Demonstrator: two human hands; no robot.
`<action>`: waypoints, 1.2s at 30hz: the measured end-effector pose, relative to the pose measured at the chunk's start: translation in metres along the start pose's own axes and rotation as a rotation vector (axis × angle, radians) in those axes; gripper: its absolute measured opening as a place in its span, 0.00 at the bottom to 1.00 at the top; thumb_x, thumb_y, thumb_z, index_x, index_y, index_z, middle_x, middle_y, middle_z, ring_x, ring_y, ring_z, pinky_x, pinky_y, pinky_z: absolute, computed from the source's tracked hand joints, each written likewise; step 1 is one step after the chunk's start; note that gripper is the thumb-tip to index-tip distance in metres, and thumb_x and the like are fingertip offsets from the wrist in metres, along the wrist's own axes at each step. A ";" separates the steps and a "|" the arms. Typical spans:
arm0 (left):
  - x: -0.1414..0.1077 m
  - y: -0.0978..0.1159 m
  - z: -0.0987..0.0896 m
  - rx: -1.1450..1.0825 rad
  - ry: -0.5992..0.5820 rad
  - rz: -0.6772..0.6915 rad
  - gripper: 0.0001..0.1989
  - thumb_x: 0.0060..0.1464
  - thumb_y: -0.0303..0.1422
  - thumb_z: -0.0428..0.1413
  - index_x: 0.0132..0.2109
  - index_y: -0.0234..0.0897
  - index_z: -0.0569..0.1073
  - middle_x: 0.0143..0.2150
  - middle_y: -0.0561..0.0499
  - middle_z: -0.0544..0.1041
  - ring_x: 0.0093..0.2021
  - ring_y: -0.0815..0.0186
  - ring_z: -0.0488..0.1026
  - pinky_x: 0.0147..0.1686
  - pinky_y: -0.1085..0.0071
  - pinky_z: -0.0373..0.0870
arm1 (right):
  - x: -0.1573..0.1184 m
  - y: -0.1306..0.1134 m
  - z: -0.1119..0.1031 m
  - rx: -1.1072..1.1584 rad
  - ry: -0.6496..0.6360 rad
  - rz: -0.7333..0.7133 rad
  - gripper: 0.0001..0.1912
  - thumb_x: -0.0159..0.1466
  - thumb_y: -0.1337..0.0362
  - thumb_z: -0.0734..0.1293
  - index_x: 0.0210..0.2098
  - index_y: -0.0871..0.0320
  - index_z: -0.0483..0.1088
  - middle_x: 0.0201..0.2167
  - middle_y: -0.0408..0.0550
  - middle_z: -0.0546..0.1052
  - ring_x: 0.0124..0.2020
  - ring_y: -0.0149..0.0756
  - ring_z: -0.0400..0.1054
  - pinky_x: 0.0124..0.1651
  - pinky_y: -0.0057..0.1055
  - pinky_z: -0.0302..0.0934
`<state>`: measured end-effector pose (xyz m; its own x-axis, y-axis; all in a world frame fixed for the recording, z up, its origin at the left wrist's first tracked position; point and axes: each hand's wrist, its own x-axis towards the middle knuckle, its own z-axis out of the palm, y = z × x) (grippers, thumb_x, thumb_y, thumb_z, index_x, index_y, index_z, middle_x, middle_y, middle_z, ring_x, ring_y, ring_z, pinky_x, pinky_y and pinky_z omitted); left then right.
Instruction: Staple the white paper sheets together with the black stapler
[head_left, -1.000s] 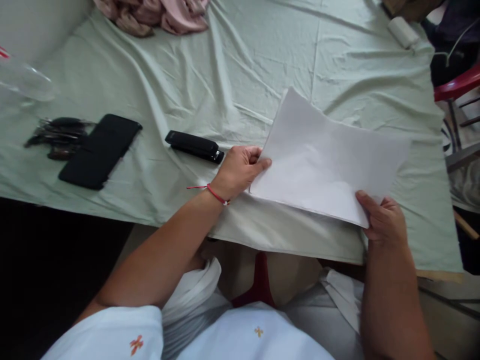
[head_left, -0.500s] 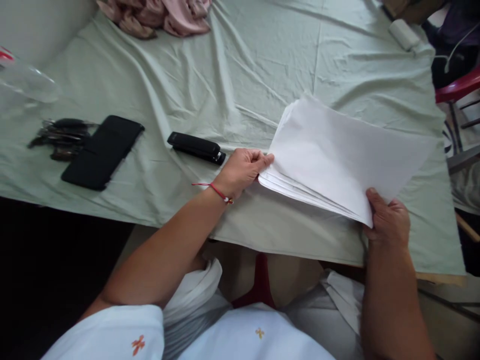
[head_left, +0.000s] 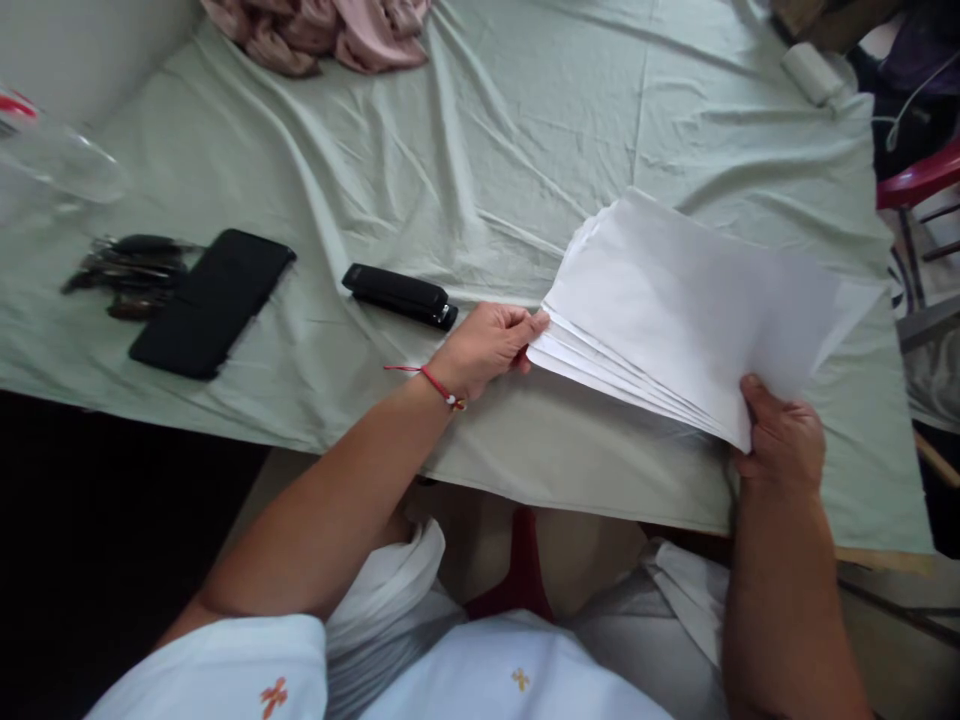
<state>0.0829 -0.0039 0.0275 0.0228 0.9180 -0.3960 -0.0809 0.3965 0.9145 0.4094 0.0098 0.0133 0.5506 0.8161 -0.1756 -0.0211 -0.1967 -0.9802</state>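
Observation:
A stack of white paper sheets is held between both hands above the cloth-covered table. My left hand pinches the stack's left near corner between thumb and fingers; a red string bracelet is round that wrist. At the right near corner my right hand grips the sheets, thumb on top and fingers hidden underneath. Along the near and left edges the sheets are slightly fanned apart. Just left of my left hand lies a black stapler on the cloth.
A black phone and a bunch of keys lie at the left. Beyond them is a clear plastic bottle. Pink fabric is heaped at the back. A white cylindrical object sits at the far right. The pale green tablecloth is wrinkled.
The sheets have spread further apart at the left and near edges, and at the right a lower sheet now shows. Both hands keep hold, shifted very slightly right.

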 end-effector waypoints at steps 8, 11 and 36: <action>-0.004 0.003 -0.001 0.053 -0.019 -0.050 0.14 0.62 0.25 0.61 0.28 0.33 0.70 0.21 0.53 0.76 0.16 0.79 0.57 0.18 0.80 0.50 | 0.007 0.003 -0.005 0.092 0.005 -0.011 0.28 0.36 0.58 0.85 0.34 0.62 0.78 0.33 0.44 0.83 0.25 0.27 0.73 0.30 0.26 0.76; -0.003 0.004 0.001 0.048 0.002 -0.062 0.15 0.64 0.23 0.57 0.27 0.34 0.68 0.20 0.54 0.73 0.17 0.78 0.60 0.18 0.81 0.52 | 0.009 0.003 -0.009 0.101 -0.020 0.003 0.28 0.36 0.59 0.85 0.34 0.62 0.78 0.33 0.45 0.83 0.27 0.30 0.74 0.34 0.29 0.78; 0.014 -0.004 -0.009 -0.174 0.008 0.315 0.19 0.53 0.48 0.70 0.33 0.37 0.77 0.30 0.54 0.75 0.34 0.70 0.73 0.40 0.72 0.73 | 0.012 0.009 -0.024 0.219 -0.183 -0.058 0.26 0.24 0.66 0.86 0.17 0.59 0.70 0.23 0.46 0.79 0.26 0.35 0.77 0.37 0.33 0.77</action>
<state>0.0742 0.0069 0.0178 -0.0384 0.9945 -0.0978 -0.2513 0.0851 0.9642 0.4358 0.0053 0.0048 0.3971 0.9108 -0.1131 -0.1847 -0.0414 -0.9819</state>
